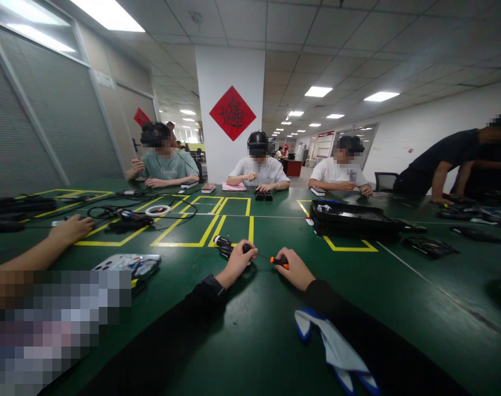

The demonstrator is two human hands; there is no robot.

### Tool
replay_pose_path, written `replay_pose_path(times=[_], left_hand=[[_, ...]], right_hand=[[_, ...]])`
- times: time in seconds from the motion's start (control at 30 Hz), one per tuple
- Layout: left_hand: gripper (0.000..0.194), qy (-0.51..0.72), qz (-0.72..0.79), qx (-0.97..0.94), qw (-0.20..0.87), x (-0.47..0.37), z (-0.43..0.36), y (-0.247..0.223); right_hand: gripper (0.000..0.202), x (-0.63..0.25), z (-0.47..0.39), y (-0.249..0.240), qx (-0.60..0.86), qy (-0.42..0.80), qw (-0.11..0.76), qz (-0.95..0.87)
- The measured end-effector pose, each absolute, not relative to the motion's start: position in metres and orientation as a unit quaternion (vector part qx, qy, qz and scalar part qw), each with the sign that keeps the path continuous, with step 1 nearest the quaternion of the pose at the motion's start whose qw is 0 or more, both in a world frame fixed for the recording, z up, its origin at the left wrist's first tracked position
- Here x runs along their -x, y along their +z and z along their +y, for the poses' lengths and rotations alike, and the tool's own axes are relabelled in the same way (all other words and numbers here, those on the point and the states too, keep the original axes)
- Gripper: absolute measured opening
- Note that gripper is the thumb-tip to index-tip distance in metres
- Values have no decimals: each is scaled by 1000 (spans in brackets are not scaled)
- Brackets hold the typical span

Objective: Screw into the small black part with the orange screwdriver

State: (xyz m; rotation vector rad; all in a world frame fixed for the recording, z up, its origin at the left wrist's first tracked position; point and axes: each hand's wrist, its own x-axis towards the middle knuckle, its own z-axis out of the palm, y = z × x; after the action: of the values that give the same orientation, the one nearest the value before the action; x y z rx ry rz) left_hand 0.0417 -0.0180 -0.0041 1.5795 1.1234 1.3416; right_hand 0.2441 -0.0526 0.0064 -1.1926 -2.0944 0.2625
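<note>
Over the green table, my left hand [238, 258] is closed around a dark device [223, 247] with a whitish end that sticks out to the left. Its exact kind is hidden by my fingers. My right hand [295, 269] grips the orange and black handle of a screwdriver [278, 262]. The thin shaft points left at the device; whether its tip touches is too small to tell. Below my right forearm lies a limp pale grey and blue piece, possibly a glove [336, 346].
Black stacked trays [353, 220] stand at right. Coiled cables with a white ring [157, 210] lie at left, near a clear bag of parts [130, 264]. A co-worker's hand [72, 228] rests at far left. Several people sit opposite. Yellow tape [180, 243] marks the table [258, 341].
</note>
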Motion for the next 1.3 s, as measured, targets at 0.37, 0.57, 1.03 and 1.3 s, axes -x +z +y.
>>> replay_pose_path(times=[0.37,0.57,1.03,1.3], left_hand=[[21,535,434,-616,382,-43,-21,0],[25,525,420,-625,396,-43,-27,7],[27,500,437,-642,383,-40,-22,3],[27,489,431,-667,361,-37,-23,6]], right_hand=[[6,-245,-45,2,472,101,354,-801],[17,-245,-48,3,470,140,365,-792],[13,-244,-49,7,449,135,361,-806],[12,-244,-48,7,458,131,365,-800]])
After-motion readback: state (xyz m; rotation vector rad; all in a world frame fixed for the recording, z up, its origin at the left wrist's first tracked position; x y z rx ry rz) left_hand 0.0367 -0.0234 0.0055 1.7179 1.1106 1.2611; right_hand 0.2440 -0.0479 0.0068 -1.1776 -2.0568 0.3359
